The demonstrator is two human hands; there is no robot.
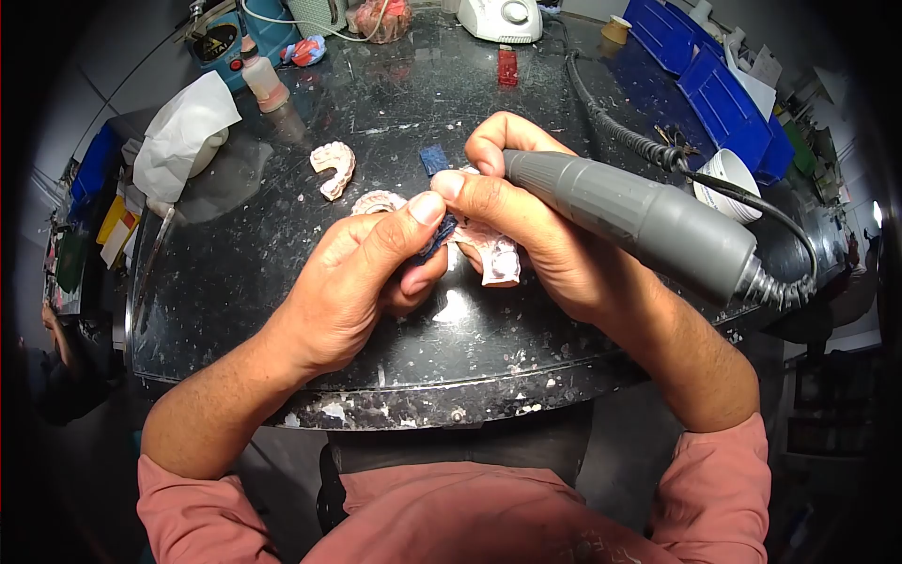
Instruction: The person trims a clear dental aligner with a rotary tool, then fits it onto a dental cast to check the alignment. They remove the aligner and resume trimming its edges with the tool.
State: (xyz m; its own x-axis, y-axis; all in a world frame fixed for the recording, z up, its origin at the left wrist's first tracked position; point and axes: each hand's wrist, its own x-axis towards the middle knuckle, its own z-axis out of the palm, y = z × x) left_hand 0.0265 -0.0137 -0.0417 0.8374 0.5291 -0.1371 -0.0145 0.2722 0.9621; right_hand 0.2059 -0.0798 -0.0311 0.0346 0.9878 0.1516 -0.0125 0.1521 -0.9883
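My left hand [352, 268] is closed, with thumb and fingers pinching a small dark blue strip [438, 242]. The thumb of my right hand [526, 211] meets my left thumb just above this strip. A thick grey rotary handpiece [639, 211] rests in my right hand, its cable end pointing right and its tip hidden by my fingers. Under the right palm shows a pinkish-white dental cast [495, 254]; my fingers partly cover it. Behind my left hand lies another cast [378, 200], partly hidden. A third, horseshoe-shaped cast [334, 167] stands apart, farther left.
Another blue piece [433, 160] lies on the black worktop [282, 329] beyond my hands. A red block [507, 68] and a white control unit [500, 17] stand farther back. A bottle [263, 80] is at left, a white cup [727, 185] and blue trays [728, 103] at right.
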